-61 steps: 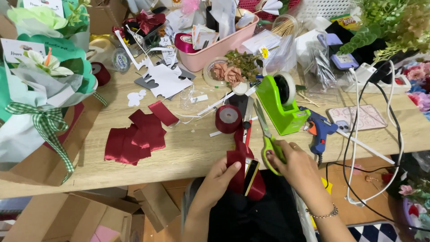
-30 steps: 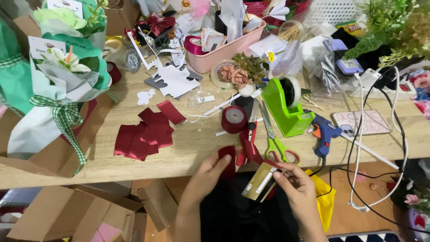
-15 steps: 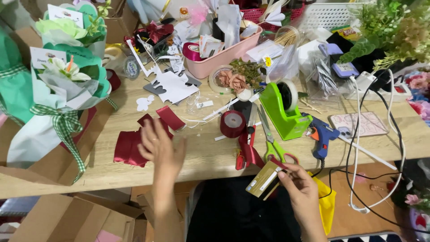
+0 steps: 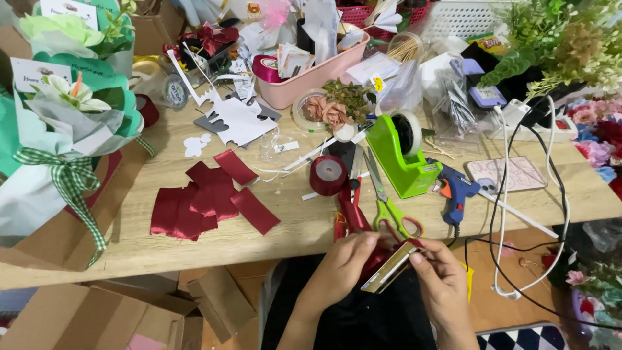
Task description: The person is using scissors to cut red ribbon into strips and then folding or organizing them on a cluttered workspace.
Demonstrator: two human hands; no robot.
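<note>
One wooden table [image 4: 291,227] carries a heap of flat, satiny dark-red ribbon pieces [image 4: 201,204], one green tape dispenser [image 4: 405,155], one blue glue gun [image 4: 457,191], one ribbon spool [image 4: 328,175]. Below its edge, my left hand [image 4: 340,266] pinches dark-red ribbon [image 4: 374,258] against one small flat card [image 4: 389,267], which my right hand [image 4: 444,279] grips.

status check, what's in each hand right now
Left hand pinching dark red ribbon at table edge. Right hand holding small flat card against it. Green scissors lie close by.
</note>
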